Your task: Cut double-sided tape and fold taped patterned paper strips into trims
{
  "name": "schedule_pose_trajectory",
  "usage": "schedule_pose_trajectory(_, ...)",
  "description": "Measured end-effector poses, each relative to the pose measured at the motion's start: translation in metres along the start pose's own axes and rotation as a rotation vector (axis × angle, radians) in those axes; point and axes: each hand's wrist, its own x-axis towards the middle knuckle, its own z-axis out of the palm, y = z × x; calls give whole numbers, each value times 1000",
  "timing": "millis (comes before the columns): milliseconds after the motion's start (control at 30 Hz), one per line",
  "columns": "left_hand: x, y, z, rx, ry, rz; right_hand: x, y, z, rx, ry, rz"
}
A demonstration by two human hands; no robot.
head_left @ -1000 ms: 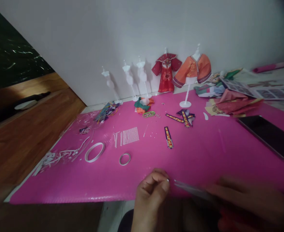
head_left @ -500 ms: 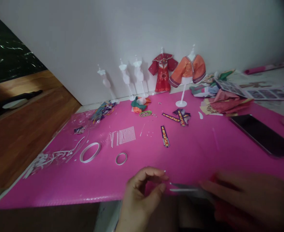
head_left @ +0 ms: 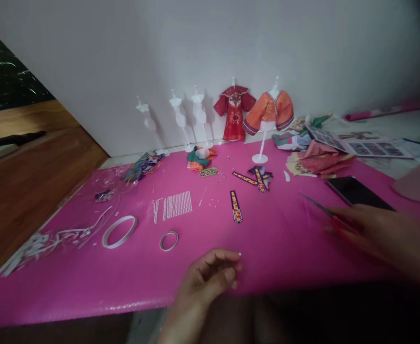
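My left hand is near the table's front edge, its fingers loosely curled and the thumb apart from the index finger. A tiny white bit sits on the index fingertip. Over at the right, my right hand grips red-handled scissors, their blades pointing left and away, just above the pink tabletop. The hand is somewhat blurred and covers the near part of a black phone. Beyond my left hand lie a patterned strip with a dark border and a small tape roll.
Farther left are a larger white tape ring, white strip scraps and a sheet of white beads. Several small white mannequins stand by the wall, near a red dress and an orange jacket. Fabric pieces lie right.
My right hand has moved the scissors away from my left hand, up and to the right toward the phone. My left hand stays nearly in place. The view has shifted slightly.
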Motion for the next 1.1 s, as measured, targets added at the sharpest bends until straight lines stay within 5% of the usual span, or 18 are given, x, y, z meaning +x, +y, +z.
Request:
schedule_pose_trajectory(167, 6, -6, 3, -38, -93, -28, 5, 15, 17, -160, -153, 41)
schedule_pose_trajectory(433, 10, -11, 8, -85, -115, -50, 12, 19, 22, 71, -219, -22)
schedule_pose_trajectory(567, 9, -10, 13, -75, -127, -47, 7, -13, -1, 138, -127, -5)
schedule_pose_trajectory(633, 9, -11, 17, -99, -138, -43, 1, -44, -11, 345, -80, -87)
schedule_pose_trajectory(833, 6, -20, 24, -191, -194, -19, -10, -125, -11, 870, -360, -143)
schedule_pose_trajectory(1100, 6, -27, 19, -154, -179, -22, -10, -136, -3, 977, -450, -101)
